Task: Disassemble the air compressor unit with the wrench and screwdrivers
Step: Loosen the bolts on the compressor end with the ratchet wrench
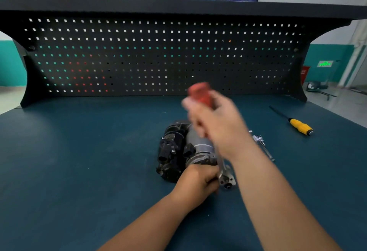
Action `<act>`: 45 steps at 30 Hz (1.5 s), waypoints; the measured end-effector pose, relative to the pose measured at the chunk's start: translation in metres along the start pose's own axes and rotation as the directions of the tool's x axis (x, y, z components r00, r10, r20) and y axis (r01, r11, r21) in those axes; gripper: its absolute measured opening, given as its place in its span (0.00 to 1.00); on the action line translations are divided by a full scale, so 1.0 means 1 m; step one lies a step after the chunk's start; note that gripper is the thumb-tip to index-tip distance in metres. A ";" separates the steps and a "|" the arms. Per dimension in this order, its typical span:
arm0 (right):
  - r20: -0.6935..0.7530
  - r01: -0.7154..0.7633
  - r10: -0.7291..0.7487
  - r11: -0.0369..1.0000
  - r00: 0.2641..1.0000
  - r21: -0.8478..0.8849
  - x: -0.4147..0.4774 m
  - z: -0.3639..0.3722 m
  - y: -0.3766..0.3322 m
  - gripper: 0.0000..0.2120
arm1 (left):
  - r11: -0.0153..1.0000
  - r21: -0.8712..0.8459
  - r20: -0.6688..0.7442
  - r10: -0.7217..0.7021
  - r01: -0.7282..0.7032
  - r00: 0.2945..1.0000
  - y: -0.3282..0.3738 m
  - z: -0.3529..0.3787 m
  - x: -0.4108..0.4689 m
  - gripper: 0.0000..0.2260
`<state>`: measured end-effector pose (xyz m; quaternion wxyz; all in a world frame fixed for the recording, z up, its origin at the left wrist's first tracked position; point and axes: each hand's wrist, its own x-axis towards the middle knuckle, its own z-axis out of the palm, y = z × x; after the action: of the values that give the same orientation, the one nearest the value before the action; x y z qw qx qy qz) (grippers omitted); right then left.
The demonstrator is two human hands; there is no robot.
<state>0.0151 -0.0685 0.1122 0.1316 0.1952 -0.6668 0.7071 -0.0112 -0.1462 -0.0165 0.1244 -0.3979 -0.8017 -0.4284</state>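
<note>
The air compressor unit (178,151), black plastic and grey metal, lies on the blue bench top in the middle of the head view. My left hand (200,179) grips its near metal end by the silver flange (227,179). My right hand (216,125) is blurred above the unit and grips a red-handled screwdriver (199,94), whose handle sticks up past my fingers. Its shaft runs down toward the flange, mostly hidden behind my hand.
A yellow-handled screwdriver (297,124) lies at the right of the bench. A silver wrench (262,144) lies just right of my right wrist. A black pegboard (158,56) closes off the back of the bench (79,151).
</note>
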 end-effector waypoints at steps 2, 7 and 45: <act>-0.226 0.029 0.030 0.967 0.974 0.252 0.001 -0.029 -0.006 0.06 | 0.999 -0.045 -0.004 0.014 -0.015 1.000 0.000 0.001 -0.001 0.12; -0.541 0.165 0.244 0.783 0.805 0.600 -0.017 -0.081 0.008 0.12 | 0.996 -0.086 -0.002 0.020 -0.021 1.000 0.002 0.003 0.000 0.12; -0.177 0.140 -0.103 0.967 0.979 0.212 -0.019 -0.032 -0.001 0.02 | 0.957 0.230 -0.077 0.200 -0.178 0.977 0.002 0.001 0.001 0.11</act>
<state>0.0295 -0.0347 0.1036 0.2064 0.1903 -0.5567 0.7818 -0.0098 -0.1445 -0.0153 0.2480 -0.4345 -0.7957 -0.3414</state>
